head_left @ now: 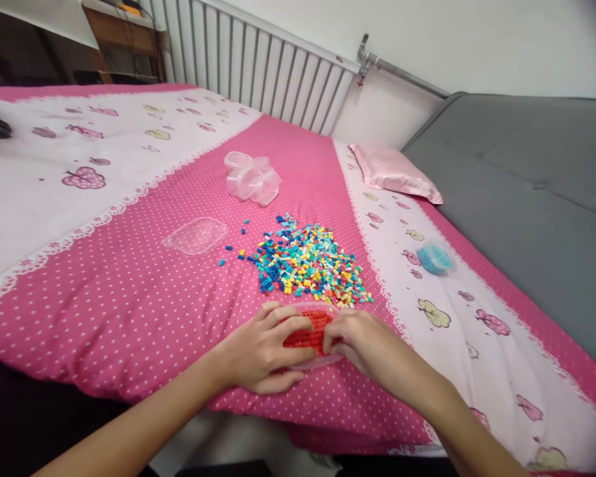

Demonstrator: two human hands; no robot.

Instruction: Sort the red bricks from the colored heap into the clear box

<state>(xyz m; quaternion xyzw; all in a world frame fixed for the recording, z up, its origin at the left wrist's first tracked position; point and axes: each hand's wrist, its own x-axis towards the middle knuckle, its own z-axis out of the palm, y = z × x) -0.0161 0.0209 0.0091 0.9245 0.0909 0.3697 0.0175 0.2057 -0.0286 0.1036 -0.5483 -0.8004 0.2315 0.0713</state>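
Note:
A clear plastic container filled with red toy building bricks sits near the bed's front edge. My left hand lies over its left side, fingers spread and fingertips at the red bricks, thumb outside the rim. At the right side of the container, my right hand has its fingers curled together by the bricks. Whatever is between those fingertips is hidden. Just beyond the container spreads a loose pile of small multicoloured bricks, mostly blue, teal, yellow, white and red.
A clear lid lies left of the pile, and several clear containers are grouped behind it. To the right sits a container of blue pieces. A pink pillow rests by the grey headboard; a radiator stands behind.

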